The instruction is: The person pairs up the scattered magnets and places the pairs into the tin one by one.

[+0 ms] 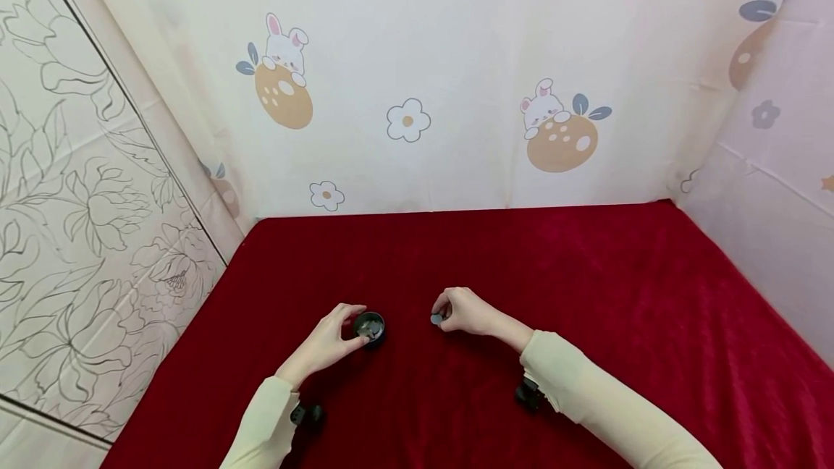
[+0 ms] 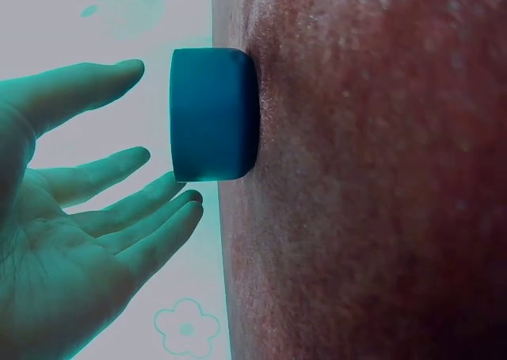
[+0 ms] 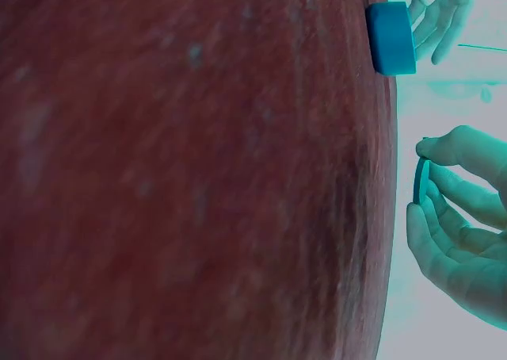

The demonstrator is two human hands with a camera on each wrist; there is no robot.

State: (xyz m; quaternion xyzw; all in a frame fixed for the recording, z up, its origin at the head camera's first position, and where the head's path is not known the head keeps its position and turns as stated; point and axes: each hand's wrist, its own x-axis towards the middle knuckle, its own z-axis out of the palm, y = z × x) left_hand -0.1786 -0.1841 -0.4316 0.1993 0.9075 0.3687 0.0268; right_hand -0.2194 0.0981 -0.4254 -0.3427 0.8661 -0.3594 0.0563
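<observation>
Head view shows the left hand open by the small black pot, the right hand pinching a flat disc, not yet placed.

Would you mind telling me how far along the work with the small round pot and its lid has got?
Done: the pot stands on the red cloth, uncovered. In hand: the right hand pinches a small flat disc, apparently the lid; the left hand is at the pot, fingers open beside it. Left: the disc is still apart from the pot.
</observation>
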